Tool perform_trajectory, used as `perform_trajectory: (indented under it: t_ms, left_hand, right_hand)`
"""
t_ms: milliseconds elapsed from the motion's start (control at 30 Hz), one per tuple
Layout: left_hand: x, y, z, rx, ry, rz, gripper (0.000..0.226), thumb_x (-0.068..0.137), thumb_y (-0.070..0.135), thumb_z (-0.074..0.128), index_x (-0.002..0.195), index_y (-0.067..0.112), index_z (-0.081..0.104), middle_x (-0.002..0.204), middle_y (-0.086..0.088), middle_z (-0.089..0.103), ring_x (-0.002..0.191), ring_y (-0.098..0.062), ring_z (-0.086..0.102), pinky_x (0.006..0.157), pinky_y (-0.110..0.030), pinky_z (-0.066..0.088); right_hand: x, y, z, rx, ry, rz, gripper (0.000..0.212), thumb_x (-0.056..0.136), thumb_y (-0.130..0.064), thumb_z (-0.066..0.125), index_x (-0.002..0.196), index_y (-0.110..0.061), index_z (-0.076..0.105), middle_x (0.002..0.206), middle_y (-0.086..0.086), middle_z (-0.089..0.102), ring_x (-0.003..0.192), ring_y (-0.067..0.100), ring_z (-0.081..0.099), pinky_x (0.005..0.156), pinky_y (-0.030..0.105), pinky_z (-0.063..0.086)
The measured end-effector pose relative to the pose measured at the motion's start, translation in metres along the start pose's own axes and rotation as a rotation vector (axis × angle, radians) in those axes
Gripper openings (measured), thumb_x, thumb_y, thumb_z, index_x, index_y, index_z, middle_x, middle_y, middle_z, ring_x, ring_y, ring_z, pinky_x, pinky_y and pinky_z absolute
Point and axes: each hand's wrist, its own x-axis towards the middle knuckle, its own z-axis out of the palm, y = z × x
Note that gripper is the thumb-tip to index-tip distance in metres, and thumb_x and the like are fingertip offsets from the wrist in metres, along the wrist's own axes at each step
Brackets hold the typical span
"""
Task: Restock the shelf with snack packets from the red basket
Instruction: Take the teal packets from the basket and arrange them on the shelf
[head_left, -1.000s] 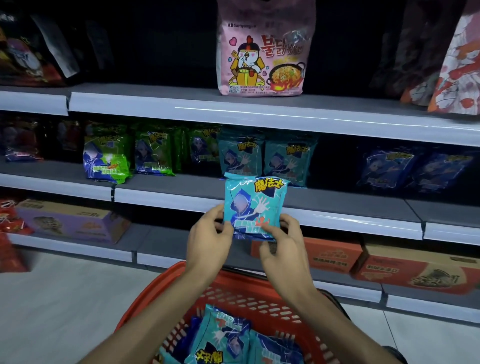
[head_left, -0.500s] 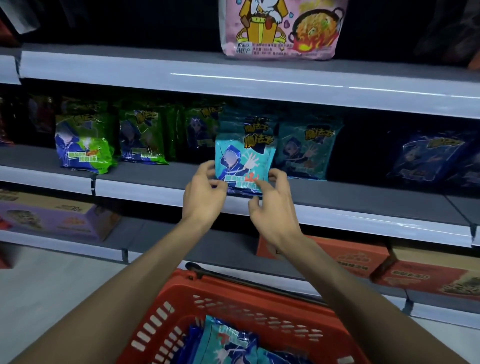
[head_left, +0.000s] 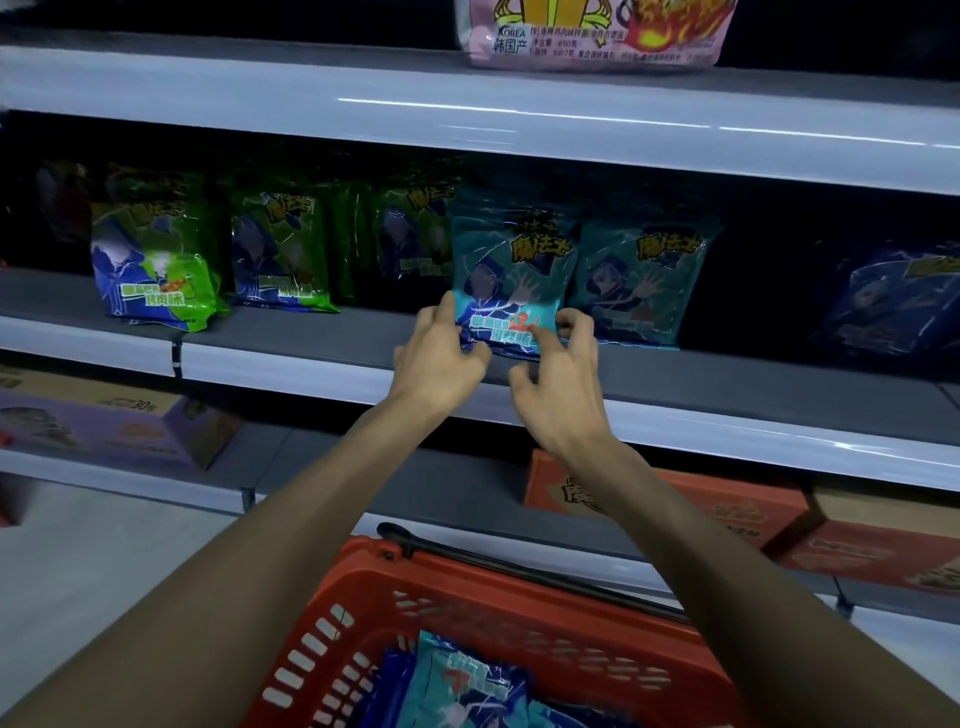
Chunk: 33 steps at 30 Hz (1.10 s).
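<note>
A teal snack packet (head_left: 514, 270) stands upright on the middle shelf (head_left: 727, 384), in front of another teal packet and beside a third (head_left: 644, 280). My left hand (head_left: 441, 358) pinches its lower left corner. My right hand (head_left: 561, 384) holds the lower right corner with curled fingers, thumb just under the bottom edge. The red basket (head_left: 353, 597) sits below my forearms, with several teal and blue packets (head_left: 467, 686) inside it.
Green packets (head_left: 156, 270) line the middle shelf to the left, dark blue ones (head_left: 883, 296) to the right. A pink noodle bag (head_left: 592, 36) stands on the top shelf. A purple box (head_left: 104, 421) and orange boxes (head_left: 727, 514) fill the lower shelf.
Both hands carried the teal packet up from above the basket and forward onto the middle shelf, where it now stands against the teal row. The view moved closer to the shelf.
</note>
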Motion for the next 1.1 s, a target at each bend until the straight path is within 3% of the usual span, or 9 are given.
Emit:
perform_trajectory:
  t_ms: [133, 267, 400, 533, 667, 800, 900, 1100]
  left_hand:
    - [0.003, -0.003, 0.004, 0.053, -0.031, 0.018, 0.072, 0.102, 0.034, 0.051, 0.164, 0.018, 0.017, 0.156, -0.006, 0.034, 0.137, -0.027, 0.051, 0.116, -0.054, 0.037]
    - [-0.005, -0.009, 0.002, 0.184, 0.058, 0.098, 0.059, 0.106, 0.032, 0.047, 0.160, 0.017, 0.028, 0.154, -0.004, 0.037, 0.126, -0.031, 0.055, 0.112, -0.046, 0.035]
    - [-0.017, -0.013, -0.007, 0.408, 0.073, 0.253, 0.049, 0.107, 0.035, 0.042, 0.154, 0.020, 0.041, 0.147, 0.000, 0.044, 0.112, -0.027, 0.061, 0.105, -0.042, 0.029]
    - [-0.011, -0.015, -0.006, 0.533, 0.007, 0.282, 0.052, 0.108, 0.040, 0.036, 0.157, 0.024, 0.040, 0.156, 0.005, 0.045, 0.135, -0.017, 0.049, 0.107, -0.042, 0.026]
    - [-0.001, -0.014, -0.004, 0.596, -0.027, 0.282, 0.053, 0.108, 0.042, 0.034, 0.158, 0.025, 0.038, 0.162, 0.008, 0.041, 0.145, -0.013, 0.041, 0.108, -0.045, 0.025]
    - [0.004, -0.011, -0.005, 0.604, -0.010, 0.280, 0.052, 0.107, 0.040, 0.037, 0.157, 0.025, 0.040, 0.158, 0.005, 0.046, 0.144, -0.015, 0.043, 0.106, -0.045, 0.026]
    - [0.006, -0.008, -0.007, 0.592, 0.063, 0.308, 0.049, 0.104, 0.036, 0.044, 0.152, 0.024, 0.046, 0.150, 0.004, 0.052, 0.136, -0.018, 0.048, 0.104, -0.042, 0.027]
    - [0.012, -0.002, -0.010, 0.642, 0.103, 0.357, 0.058, 0.100, 0.032, 0.049, 0.158, 0.026, 0.040, 0.160, 0.002, 0.041, 0.145, -0.018, 0.041, 0.105, -0.043, 0.027]
  right_hand:
    - [0.003, 0.001, 0.000, -0.002, -0.018, -0.003, 0.045, 0.096, -0.012, 0.056, 0.137, 0.006, 0.055, 0.154, 0.014, 0.025, 0.141, 0.034, 0.032, 0.110, 0.038, 0.040]
    - [-0.006, 0.001, -0.001, -0.057, 0.007, -0.057, 0.045, 0.095, -0.014, 0.057, 0.135, 0.007, 0.054, 0.153, 0.018, 0.027, 0.141, 0.037, 0.030, 0.115, 0.040, 0.034]
    - [-0.015, 0.002, 0.002, -0.177, 0.071, -0.111, 0.038, 0.093, -0.014, 0.055, 0.124, 0.008, 0.061, 0.144, 0.022, 0.040, 0.130, 0.039, 0.041, 0.108, 0.047, 0.042]
    - [-0.015, -0.002, 0.007, -0.292, -0.002, -0.146, 0.041, 0.096, -0.021, 0.045, 0.125, 0.001, 0.065, 0.143, 0.018, 0.048, 0.123, 0.038, 0.051, 0.095, 0.048, 0.044]
    - [-0.011, -0.003, 0.012, -0.324, -0.050, -0.133, 0.062, 0.095, -0.034, 0.022, 0.127, -0.002, 0.063, 0.149, 0.016, 0.048, 0.135, 0.034, 0.046, 0.108, 0.046, 0.037]
    - [-0.006, -0.001, 0.013, -0.355, -0.085, -0.119, 0.050, 0.103, -0.031, 0.034, 0.138, -0.004, 0.058, 0.153, 0.014, 0.045, 0.143, 0.031, 0.039, 0.116, 0.043, 0.028]
    - [-0.006, -0.006, 0.009, -0.358, -0.075, -0.119, 0.057, 0.099, -0.032, 0.031, 0.141, -0.004, 0.056, 0.155, 0.014, 0.045, 0.144, 0.030, 0.038, 0.116, 0.042, 0.029]
    - [0.002, -0.012, 0.001, -0.338, -0.039, -0.152, 0.054, 0.099, -0.027, 0.042, 0.147, -0.002, 0.052, 0.161, 0.014, 0.040, 0.150, 0.028, 0.033, 0.119, 0.042, 0.029]
